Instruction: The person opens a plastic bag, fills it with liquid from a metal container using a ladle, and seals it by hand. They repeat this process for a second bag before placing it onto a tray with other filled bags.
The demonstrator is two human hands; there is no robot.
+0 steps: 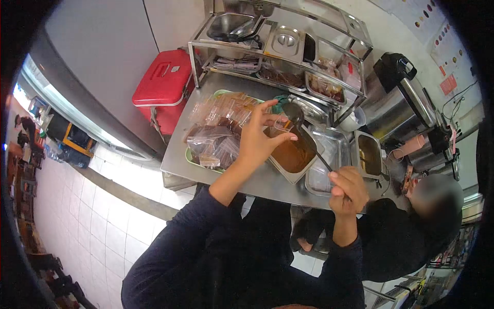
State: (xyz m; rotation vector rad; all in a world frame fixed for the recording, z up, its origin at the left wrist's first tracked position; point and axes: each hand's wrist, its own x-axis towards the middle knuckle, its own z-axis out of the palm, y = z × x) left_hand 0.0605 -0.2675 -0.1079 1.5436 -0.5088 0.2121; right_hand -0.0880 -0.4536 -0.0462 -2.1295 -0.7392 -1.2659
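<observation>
My left hand (260, 135) pinches a small clear plastic bag (281, 125) between thumb and fingers. My right hand (349, 190) is wrapped round the handle of a dark ladle (321, 157), whose bowl is up beside the bag. Below both hands stands a deep metal pan (293, 178) of brown sauce (294, 156). To the left, a light green tray (189, 155) is heaped with filled clear plastic bags (216, 145), some orange-brown and some darker.
Right of the sauce stand a shallow metal tray (317, 186) and another pan (358, 138) of dark liquid. A steel rack (191, 56) with food pans rises behind. A red cooler box (163, 77) is at the left; a person in black (396, 237) sits at the right.
</observation>
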